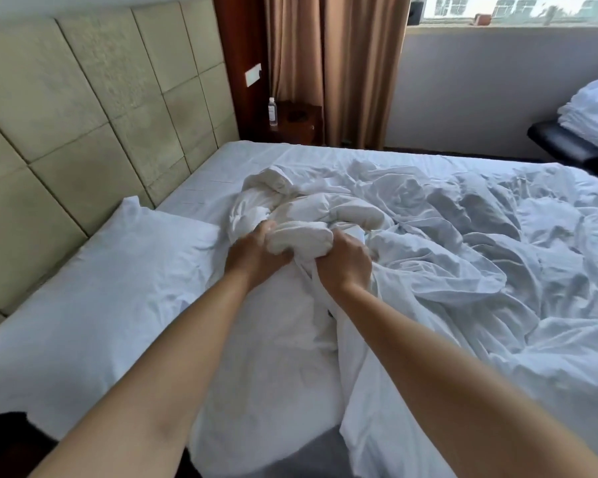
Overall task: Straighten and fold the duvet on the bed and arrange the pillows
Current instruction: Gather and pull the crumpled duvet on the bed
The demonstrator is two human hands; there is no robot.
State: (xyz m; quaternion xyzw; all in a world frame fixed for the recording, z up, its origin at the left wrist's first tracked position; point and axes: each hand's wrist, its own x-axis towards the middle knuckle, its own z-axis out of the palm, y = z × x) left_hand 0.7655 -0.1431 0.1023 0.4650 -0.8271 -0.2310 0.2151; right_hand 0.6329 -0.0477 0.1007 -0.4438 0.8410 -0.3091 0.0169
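Bed [290, 339]: duvet [463, 236] crumpled across the right half, not straightened or folded. One pillow [111, 270] by the headboard [83, 115], not yet arranged. Left hand [252, 257] and right hand [342, 260]: each grip bunched tight on a duvet wad mid-bed. Task looks barely started.

Padded green headboard [94, 98] at left; wooden nightstand [299, 120] bearing a bottle [272, 112], beside brown curtains [335, 63]. Daylit window [518, 8] above grey wall [480, 91]. Black bench [567, 143] at right, holding white linen [594, 108].
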